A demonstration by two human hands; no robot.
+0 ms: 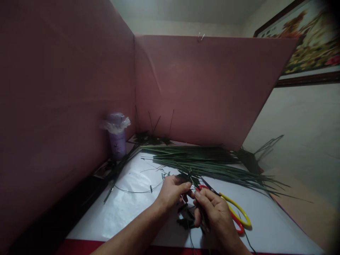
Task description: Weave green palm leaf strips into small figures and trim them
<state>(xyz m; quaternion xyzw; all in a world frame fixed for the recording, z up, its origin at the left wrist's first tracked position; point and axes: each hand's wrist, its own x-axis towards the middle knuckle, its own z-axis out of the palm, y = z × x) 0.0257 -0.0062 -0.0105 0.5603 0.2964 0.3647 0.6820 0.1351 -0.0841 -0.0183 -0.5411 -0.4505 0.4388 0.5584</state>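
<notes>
My left hand (174, 191) is closed, thumb and fingertips pinching a dark green piece that looks like an artificial leaf with a thin stem (189, 174). Close beside it, my right hand (216, 210) is also closed, its thumb and fingers pressed round a thin green stem that runs toward the left hand. Behind and right of the right hand lie scissors (236, 205) with one yellow and one red handle loop, partly covered by that hand. Dark green scraps (186, 223) lie on the white table below the hands; their kind is unclear.
A bundle of long green stems (196, 159) stretches across the table (127, 209) behind my hands. More stems (122, 164) lie at the left, near a purple tumbler (117, 141) with clear plastic round its top. Pink panels (199, 88) stand at the back and left.
</notes>
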